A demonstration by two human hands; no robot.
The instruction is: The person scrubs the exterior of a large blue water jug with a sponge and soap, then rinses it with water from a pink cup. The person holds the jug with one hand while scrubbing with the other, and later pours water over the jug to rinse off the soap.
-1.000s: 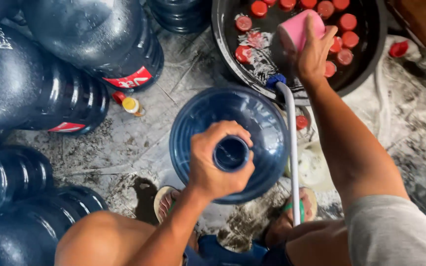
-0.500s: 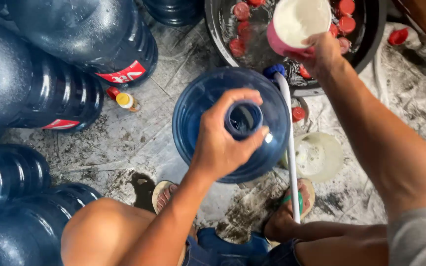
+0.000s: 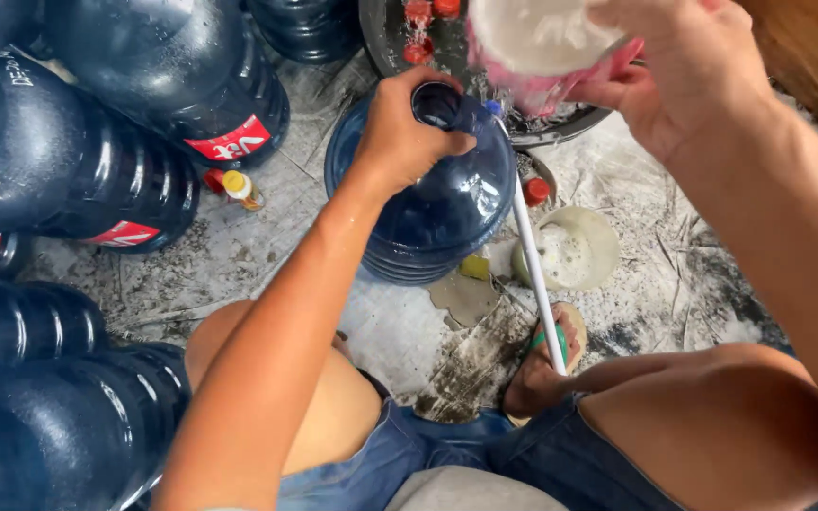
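A large blue water jug (image 3: 447, 203) stands upright on the wet concrete between my knees. My left hand (image 3: 400, 132) grips its neck just below the open mouth (image 3: 435, 102). My right hand (image 3: 679, 66) holds a pink plastic scoop (image 3: 546, 47), pale inside, tilted just above and to the right of the jug's mouth. Water drips from the scoop. A white hose (image 3: 537, 274) runs from beside the jug's neck down to my right foot.
Several big blue jugs (image 3: 97, 123) lie stacked along the left. A dark basin (image 3: 560, 123) with red caps (image 3: 418, 14) sits behind the jug. A small white bowl (image 3: 575, 248), a yellow scrap (image 3: 473, 267), a red cap (image 3: 537, 189) and a small bottle (image 3: 239, 187) lie on the floor.
My right hand has lifted the pink scoop out of the basin and brought it over toward the jug's mouth. My left hand keeps its grip on the neck.
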